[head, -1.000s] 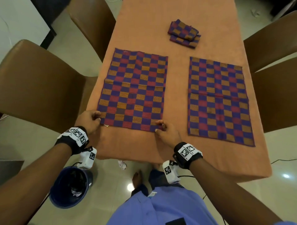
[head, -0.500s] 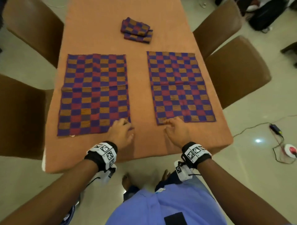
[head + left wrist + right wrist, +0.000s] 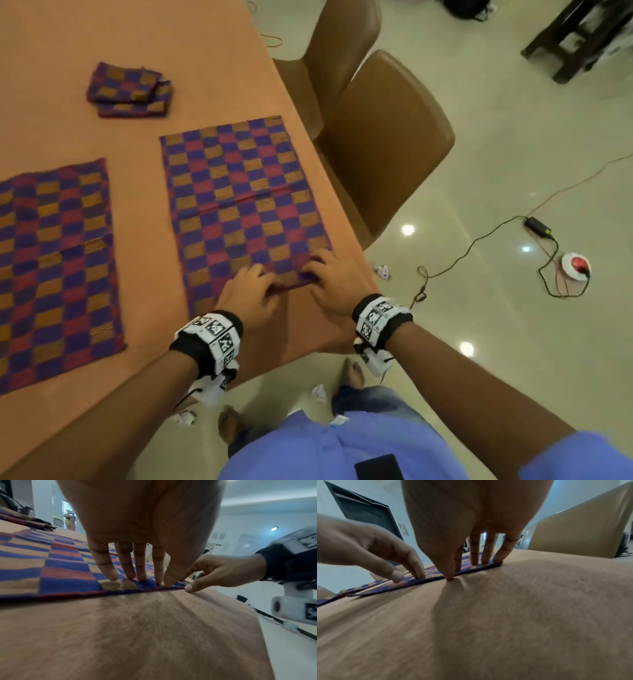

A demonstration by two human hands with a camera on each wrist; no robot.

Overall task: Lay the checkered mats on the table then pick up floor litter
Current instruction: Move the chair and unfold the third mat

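Note:
Two checkered mats lie flat on the orange-clothed table (image 3: 191, 51): a left mat (image 3: 54, 274) and a right mat (image 3: 239, 198). A folded stack of mats (image 3: 128, 90) sits farther back. Both hands are on the right mat's near edge. My left hand (image 3: 251, 291) presses its straight fingertips (image 3: 140, 574) onto the edge, thumb tip at the hem. My right hand (image 3: 337, 277) does the same at the near right corner, fingers (image 3: 476, 553) on the mat and thumb pushing into the cloth. The hem between the hands is slightly ruffled. Crumpled paper litter (image 3: 382, 270) lies on the floor.
Two brown chairs (image 3: 383, 154) stand tight against the table's right side. More paper scraps (image 3: 318, 392) (image 3: 185, 418) lie near my feet under the table edge. Cables, a black adapter (image 3: 537, 226) and a round white device with a red top (image 3: 575, 265) are on the floor at right.
Both hands left the left mat's near corners and moved right onto the right mat's near edge. The head view swung to the right.

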